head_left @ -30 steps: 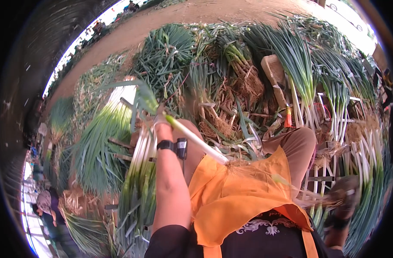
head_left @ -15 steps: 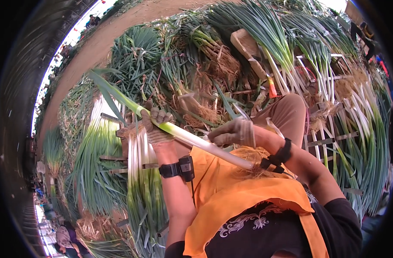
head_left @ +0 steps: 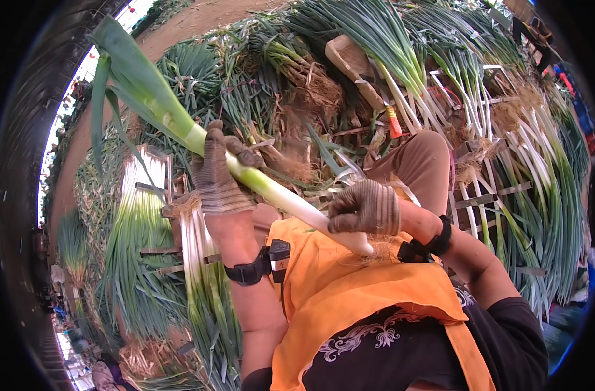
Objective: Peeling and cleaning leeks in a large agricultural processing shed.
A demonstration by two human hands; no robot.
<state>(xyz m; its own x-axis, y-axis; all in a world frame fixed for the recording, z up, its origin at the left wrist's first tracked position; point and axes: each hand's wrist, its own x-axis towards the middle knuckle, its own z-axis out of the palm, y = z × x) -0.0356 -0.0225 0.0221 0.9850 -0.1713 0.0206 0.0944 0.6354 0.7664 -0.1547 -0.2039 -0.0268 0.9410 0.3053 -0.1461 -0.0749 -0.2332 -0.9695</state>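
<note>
A large green onion (head_left: pixel 287 201) slants across my lap, its broad green leaves up at the far left and its white root end over the orange apron (head_left: pixel 323 274). My gloved left hand (head_left: pixel 217 177) is wrapped round it where green turns to white. Beside the lower white stem, my gloved right hand (head_left: pixel 366 208) is closed, its curled fingertips against the stem. What those fingers hold, if anything, is hidden. Pale roots (head_left: pixel 383 249) fan out at the onion's end, near my right wrist.
Bunched green onions (head_left: pixel 138 221) lie on a rack at left, more bunches (head_left: pixel 506 169) at right. Ahead are leafy heaps and a root clump (head_left: pixel 323 88), with a tan block (head_left: pixel 353 68) and an orange-handled tool (head_left: pixel 394 122). My bent knee (head_left: pixel 424 163) rises beyond my right hand.
The onion has swung closer, its leaf end now higher and larger in view. My left hand has shifted slightly left; my right hand has moved down onto the lower white stem.
</note>
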